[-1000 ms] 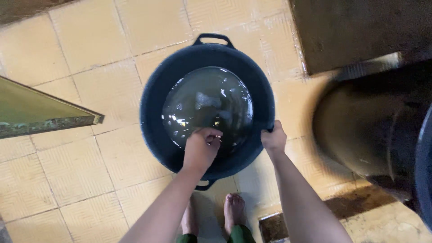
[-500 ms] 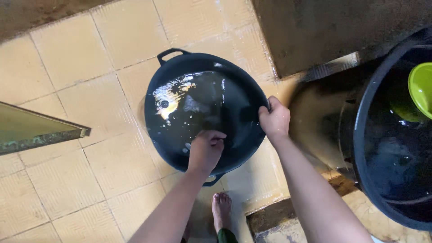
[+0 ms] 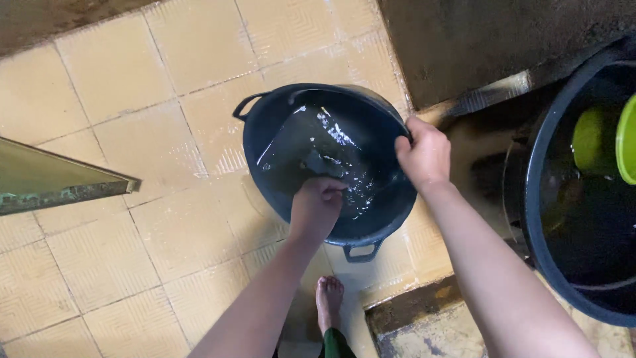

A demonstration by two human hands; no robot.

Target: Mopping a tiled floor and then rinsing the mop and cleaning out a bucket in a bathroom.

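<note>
A dark blue plastic basin [image 3: 271, 126] with two loop handles stands tilted on the yellow tiled floor, with a little water sloshing inside. My right hand [image 3: 425, 154] grips its right rim and holds that side lifted. My left hand [image 3: 317, 207] is inside the basin with fingers curled, pressed against the wet inner wall near the front. Whether it holds something small I cannot tell.
A large dark tub [image 3: 583, 199] full of water stands at the right, with a green scoop [image 3: 623, 142] floating in it. A green board edge [image 3: 59, 182] juts in from the left. A dark drain channel [image 3: 424, 318] runs by my bare foot [image 3: 329, 298].
The basin has been tipped up on its right side and turned, and the water has shifted toward the far left wall. My left hand stayed inside, rubbing the wall.
</note>
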